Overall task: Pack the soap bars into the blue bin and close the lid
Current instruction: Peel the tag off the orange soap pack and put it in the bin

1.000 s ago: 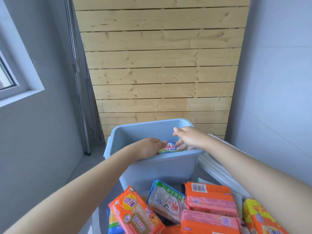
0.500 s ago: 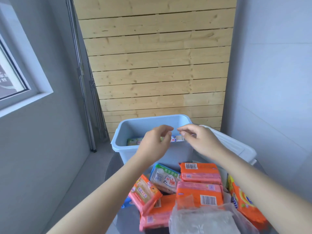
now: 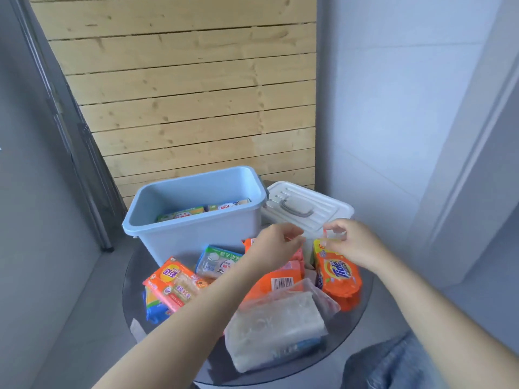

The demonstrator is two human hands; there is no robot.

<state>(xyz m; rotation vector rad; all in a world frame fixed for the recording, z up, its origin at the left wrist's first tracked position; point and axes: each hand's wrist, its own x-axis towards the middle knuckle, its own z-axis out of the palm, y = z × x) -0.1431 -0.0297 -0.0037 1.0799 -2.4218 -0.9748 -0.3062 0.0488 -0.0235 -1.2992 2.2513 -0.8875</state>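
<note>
The blue bin (image 3: 196,237) stands open at the back of the round table, with a few soap bars (image 3: 182,213) lying inside. Its white lid (image 3: 309,209) with a grey handle lies to the right of it. A pile of wrapped soap bars lies in front: an orange pack (image 3: 174,282), a white-and-green pack (image 3: 219,259), an orange Tide bar (image 3: 337,273) and a clear-wrapped white bar (image 3: 275,329). My left hand (image 3: 276,245) hovers over the orange packs, fingers curled and apart, empty. My right hand (image 3: 351,242) is at the Tide bar's top edge, thumb and forefinger apart.
The dark round glass table (image 3: 132,279) is small, and the pile fills most of it. A wooden slat wall stands behind the bin. Grey walls close in on both sides. A denim-clad knee (image 3: 393,363) shows at the lower right.
Both hands have come back out of the bin, empty, and dropped toward the pile. The camera has tilted down, so more of the table and the lid now shows.
</note>
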